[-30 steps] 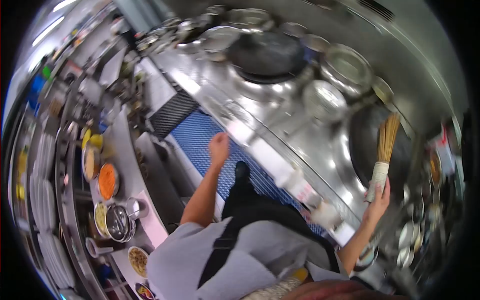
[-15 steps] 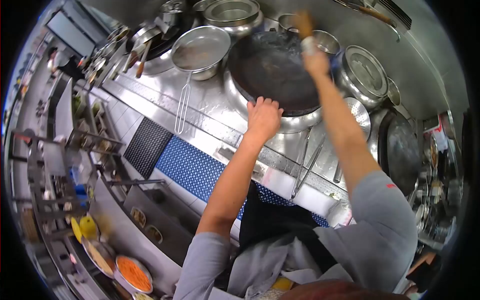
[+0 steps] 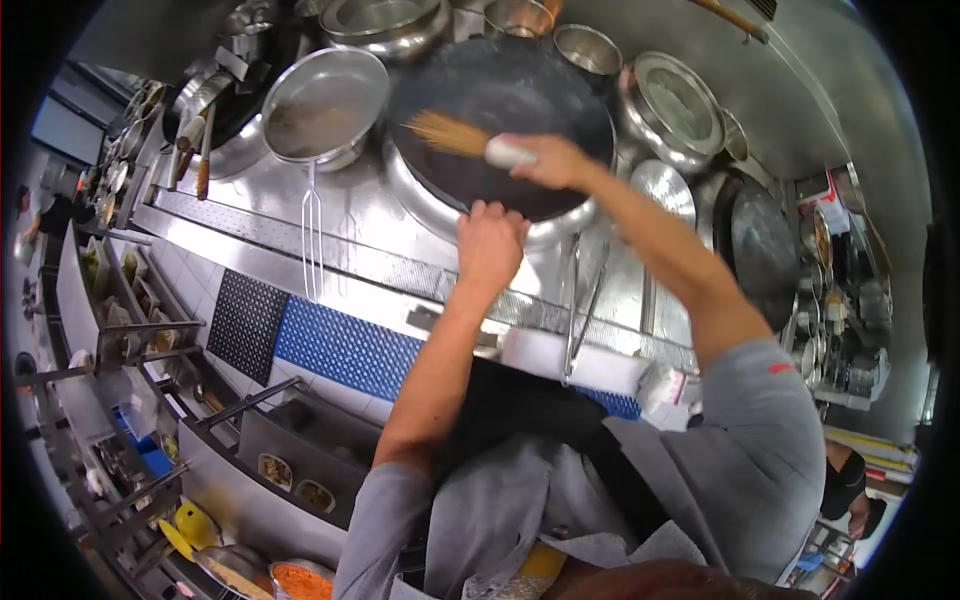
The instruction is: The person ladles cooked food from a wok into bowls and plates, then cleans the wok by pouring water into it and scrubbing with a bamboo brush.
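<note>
A large dark wok (image 3: 510, 95) sits on a round steel burner ring on the range. My left hand (image 3: 492, 242) is closed over its near rim, fingertips toward the inside. Wrapped in my right hand (image 3: 555, 163) is the pale handle of a bamboo wok brush (image 3: 450, 134), whose tan bristles point left across the wok. Whether the bristles touch the metal I cannot tell. To the wok's left, a fine-mesh strainer (image 3: 325, 105) rests over a steel pot, its wire handle toward me.
Lidded steel pots (image 3: 680, 110) stand behind and right of the wok. A perforated skimmer (image 3: 664, 192) and tongs-like metal rods (image 3: 583, 300) lie on the right. Another dark wok (image 3: 768, 240) is farther right. Food tubs line the left counter. People are at both edges.
My right hand has swung the brush from beyond the wok's far right rim down and left over its bowl. My left hand stays on the near rim. The whole view has shifted.
</note>
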A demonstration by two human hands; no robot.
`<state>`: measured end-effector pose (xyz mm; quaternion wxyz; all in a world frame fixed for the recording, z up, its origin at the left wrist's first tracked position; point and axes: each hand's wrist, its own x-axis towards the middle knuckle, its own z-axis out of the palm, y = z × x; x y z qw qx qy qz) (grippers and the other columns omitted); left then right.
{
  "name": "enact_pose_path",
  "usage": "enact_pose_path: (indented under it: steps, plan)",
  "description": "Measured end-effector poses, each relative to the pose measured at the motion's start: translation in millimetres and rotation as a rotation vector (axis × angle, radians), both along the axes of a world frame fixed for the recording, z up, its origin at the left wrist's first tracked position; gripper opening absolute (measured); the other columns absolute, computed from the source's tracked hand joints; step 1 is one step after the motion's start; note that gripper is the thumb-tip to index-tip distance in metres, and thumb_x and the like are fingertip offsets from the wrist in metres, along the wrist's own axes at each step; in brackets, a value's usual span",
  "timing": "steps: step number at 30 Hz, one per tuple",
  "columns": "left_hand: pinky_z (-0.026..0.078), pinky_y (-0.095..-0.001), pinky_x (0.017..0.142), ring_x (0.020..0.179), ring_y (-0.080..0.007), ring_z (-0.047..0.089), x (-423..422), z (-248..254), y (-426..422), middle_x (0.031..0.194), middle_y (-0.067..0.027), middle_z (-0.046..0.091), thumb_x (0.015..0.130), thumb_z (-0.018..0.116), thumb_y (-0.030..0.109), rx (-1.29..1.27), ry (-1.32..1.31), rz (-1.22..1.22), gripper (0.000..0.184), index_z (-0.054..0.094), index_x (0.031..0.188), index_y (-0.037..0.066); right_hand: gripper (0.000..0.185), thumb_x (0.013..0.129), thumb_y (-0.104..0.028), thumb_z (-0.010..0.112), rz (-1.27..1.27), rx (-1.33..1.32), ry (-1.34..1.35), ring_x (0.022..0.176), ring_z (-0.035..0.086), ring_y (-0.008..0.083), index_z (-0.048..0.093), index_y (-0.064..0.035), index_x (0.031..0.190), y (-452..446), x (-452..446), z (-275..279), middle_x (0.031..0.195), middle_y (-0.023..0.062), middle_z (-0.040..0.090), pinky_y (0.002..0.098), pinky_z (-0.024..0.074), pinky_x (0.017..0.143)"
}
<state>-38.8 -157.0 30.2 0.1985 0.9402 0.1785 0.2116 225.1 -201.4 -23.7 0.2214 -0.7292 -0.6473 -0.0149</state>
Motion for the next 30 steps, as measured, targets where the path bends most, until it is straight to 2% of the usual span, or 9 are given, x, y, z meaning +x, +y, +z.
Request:
enact_pose_path:
  steps: [5,7,12,17,19,22,25,27,30]
  plan:
    - [0.043,-0.0467,0.081,0.095,-0.0290,0.060,-5.1,-11.1,6.4,0.088,-0.0091,0.067,0.091,0.067,0.023,-0.117,-0.058,-0.017,0.018,0.074,0.086,0.007,0.055,0.087,-0.043,0.067,-0.845,-0.165,-0.187,0.094,0.073,0.0389,0.064,-0.0074,0.128,8.7,69.1,68.0,0.102,0.0197,0.075,0.0468,0.0588,0.081]
    - [0.042,-0.0457,0.083,0.096,-0.0283,0.059,-3.3,-12.7,6.1,0.090,-0.0082,0.067,0.090,0.068,0.023,-0.136,-0.089,-0.007,0.017,0.075,0.087,0.008,0.062,0.081,-0.033,0.076,-0.606,-0.769,0.334,0.072,0.073,0.0317,0.060,-0.0088,0.136,23.2,5.0,79.7,0.099,0.0194,0.074,0.0414,0.0598,0.061]
    - [0.039,-0.0434,0.087,0.097,-0.0264,0.057,-3.6,-14.8,5.2,0.095,-0.0058,0.066,0.090,0.069,0.024,-0.131,-0.228,0.065,0.017,0.074,0.090,0.008,0.066,0.087,-0.026,0.072,0.126,-0.636,0.491,0.082,0.073,0.0243,0.051,-0.0210,0.150,-89.9,-7.8,124.3,0.124,0.0137,0.069,0.0382,0.0611,0.067]
    - [0.041,-0.0454,0.085,0.098,-0.0277,0.058,1.6,-12.6,10.9,0.090,-0.0070,0.068,0.092,0.067,0.023,-0.050,-0.057,0.013,0.017,0.074,0.089,0.007,0.036,0.092,-0.038,0.062,-0.796,-0.270,-0.110,0.094,0.075,0.0261,0.076,-0.0080,0.106,-45.0,92.3,176.1,0.100,0.0134,0.076,0.0449,0.0618,0.080]
    - [0.041,-0.0459,0.084,0.096,-0.0285,0.058,-3.5,-17.3,4.1,0.089,-0.0077,0.068,0.093,0.067,0.023,-0.084,-0.039,-0.008,0.018,0.073,0.089,0.007,0.038,0.090,-0.037,0.065,-0.749,-0.529,-0.228,0.091,0.075,0.0263,0.073,-0.0058,0.110,0.1,98.1,88.1,0.097,0.0164,0.075,0.0400,0.0629,0.059]
    - [0.041,-0.0466,0.083,0.094,-0.0303,0.059,-5.3,-15.9,8.7,0.089,-0.0086,0.069,0.094,0.067,0.023,-0.140,-0.058,-0.025,0.019,0.073,0.090,0.006,0.073,0.083,-0.029,0.080,-0.230,-0.568,0.573,0.073,0.071,0.0202,0.051,-0.0228,0.149,-7.0,-34.4,73.3,0.105,0.0107,0.072,0.0320,0.0582,0.047]
    - [0.042,-0.0471,0.083,0.093,-0.0322,0.058,-8.8,-7.1,8.1,0.088,-0.0098,0.069,0.093,0.068,0.022,-0.190,-0.037,-0.040,0.018,0.073,0.088,0.006,0.075,0.082,-0.036,0.079,0.048,-0.439,0.280,0.121,0.063,0.0365,0.050,-0.0276,0.151,-58.6,5.0,48.7,0.128,0.0193,0.067,0.0421,0.0443,0.110]
    - [0.042,-0.0472,0.082,0.092,-0.0331,0.058,-10.6,-3.4,6.3,0.088,-0.0106,0.069,0.093,0.068,0.021,-0.194,-0.065,-0.061,0.017,0.072,0.087,0.005,0.060,0.085,-0.039,0.073,-0.480,-0.728,-0.056,0.095,0.074,0.0301,0.061,-0.0118,0.137,-63.7,83.8,72.6,0.115,0.0228,0.071,0.0447,0.0568,0.085]
    - [0.043,-0.0472,0.081,0.091,-0.0340,0.058,-7.9,2.1,8.7,0.087,-0.0112,0.069,0.093,0.068,0.020,-0.198,-0.119,-0.058,0.017,0.072,0.085,0.005,0.042,0.093,-0.035,0.062,-1.007,0.037,-0.164,0.096,0.073,0.0359,0.066,-0.0067,0.124,-2.6,75.4,63.0,0.107,0.0239,0.071,0.0489,0.0583,0.078]
